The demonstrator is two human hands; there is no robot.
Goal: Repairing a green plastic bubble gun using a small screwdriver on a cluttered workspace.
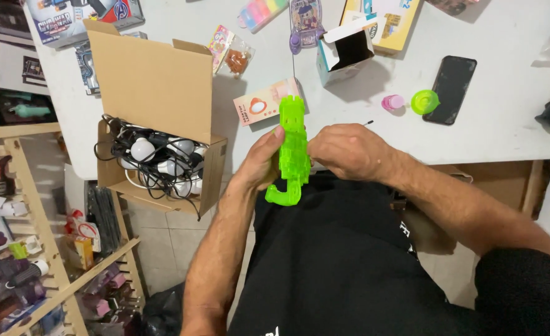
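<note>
Left hand (259,163) and right hand (343,149), each grip closed on the translucent green plastic toy (293,149), hold it upright at the white tabletop (505,124) edge, beside an open cardboard box (157,112) of bulbs.

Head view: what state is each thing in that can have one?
Translucent green plastic toy: upright, held by both hands.
Left hand: closed on the toy.
Right hand: closed on the toy.
Brown cardboard box of bulbs: open.
Small white carton: open.
Black phone: screen dark.
</note>
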